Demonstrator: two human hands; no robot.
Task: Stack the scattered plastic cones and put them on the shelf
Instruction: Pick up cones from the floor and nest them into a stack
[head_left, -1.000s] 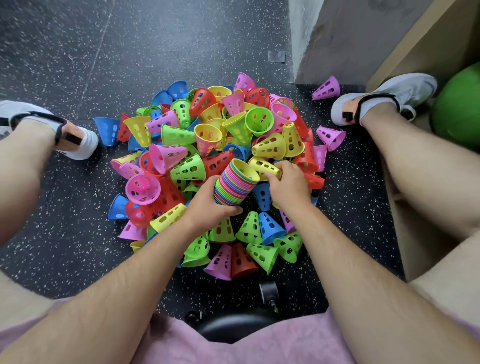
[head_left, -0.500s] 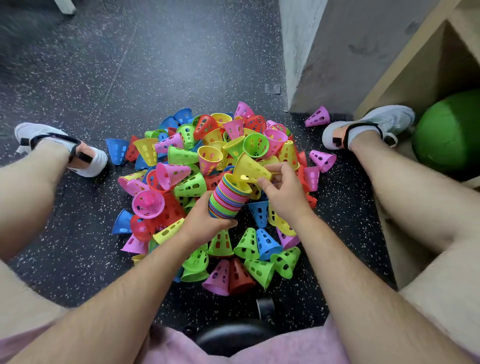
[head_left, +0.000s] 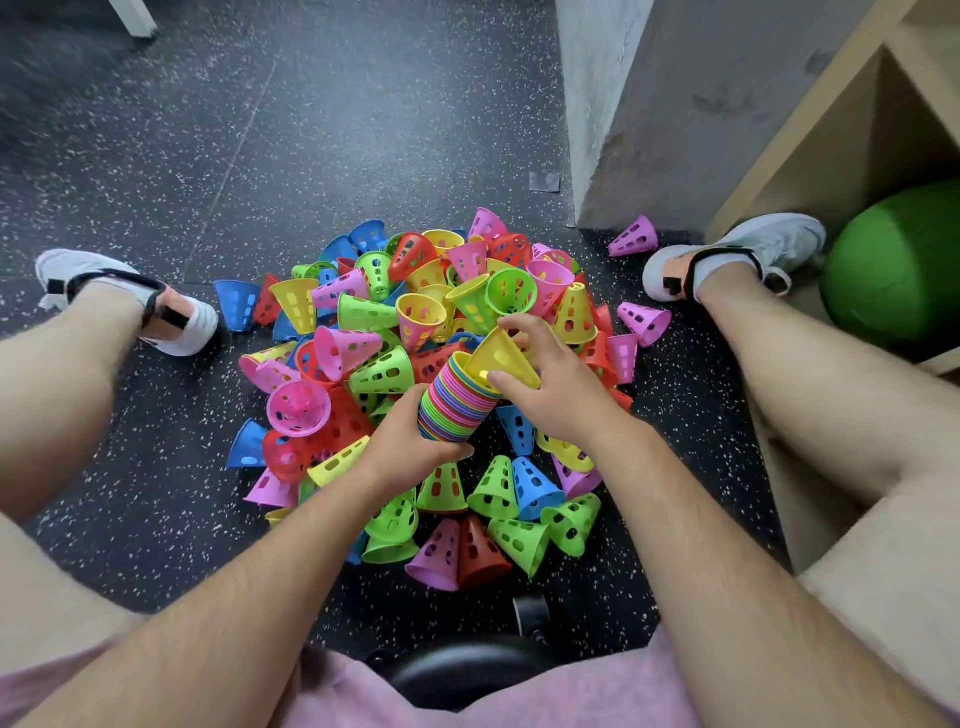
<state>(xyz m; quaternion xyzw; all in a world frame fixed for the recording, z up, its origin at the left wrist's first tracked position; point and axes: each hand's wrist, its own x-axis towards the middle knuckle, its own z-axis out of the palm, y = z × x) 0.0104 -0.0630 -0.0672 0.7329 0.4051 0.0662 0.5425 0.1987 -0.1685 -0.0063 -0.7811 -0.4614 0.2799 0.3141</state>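
Speckled floor (head_left: 363, 130) holds one cone pile (head_left: 374, 317); left hand (head_left: 405, 447) grips one stack (head_left: 457, 405), right hand (head_left: 561, 395) pinches one yellow cone (head_left: 498, 358).

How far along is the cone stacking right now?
Done: the left hand has a tall multicoloured stack in its grip. In hand: the right hand fits a yellow cone onto it. Left: a big pile lies loose on the floor, and no cones show on the shelf.

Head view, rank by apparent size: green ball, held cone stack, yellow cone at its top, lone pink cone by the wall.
1. green ball, partly hidden
2. cone stack
3. yellow cone
4. lone pink cone: looks smaller but lies farther off, so the last two are unsure
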